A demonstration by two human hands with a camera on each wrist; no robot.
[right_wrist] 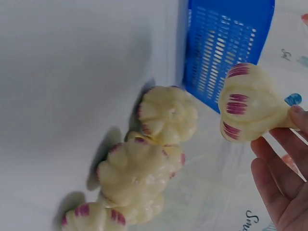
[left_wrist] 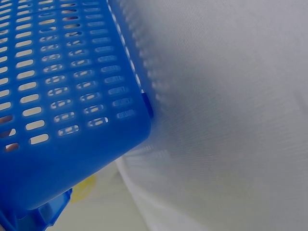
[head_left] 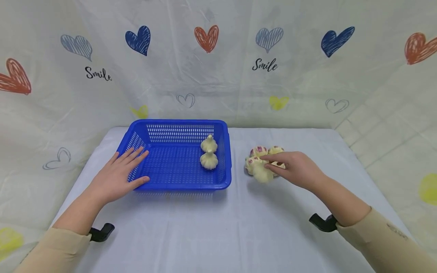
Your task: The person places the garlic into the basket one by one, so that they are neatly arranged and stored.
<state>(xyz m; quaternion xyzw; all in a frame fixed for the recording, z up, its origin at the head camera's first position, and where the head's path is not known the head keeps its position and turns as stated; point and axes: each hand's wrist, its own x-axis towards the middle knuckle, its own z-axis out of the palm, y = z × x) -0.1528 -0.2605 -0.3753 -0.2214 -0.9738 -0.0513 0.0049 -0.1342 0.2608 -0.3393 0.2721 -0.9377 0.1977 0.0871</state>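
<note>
In the head view, my left hand (head_left: 117, 176) lies with spread, straight fingers over the left rim of a blue plastic basket (head_left: 181, 185). My right hand (head_left: 298, 168) pinches a garlic bulb (head_left: 262, 174) by its stem, above a group of other garlic bulbs (head_left: 258, 151) right of the basket. The right wrist view shows this held bulb (right_wrist: 248, 103) clear of the group, with purple streaks on its cream skin; thumb and fingers grip the stem end. Two whiter garlic bulbs (head_left: 209, 160) sit inside the basket along its right side.
A white cloth (head_left: 205, 231) covers the table. Behind it hangs a pale sheet (head_left: 228, 83) printed with hearts and "Smile". The basket's slotted wall (left_wrist: 72, 86) fills much of the left wrist view. Black straps (head_left: 102, 232) show at both wrists.
</note>
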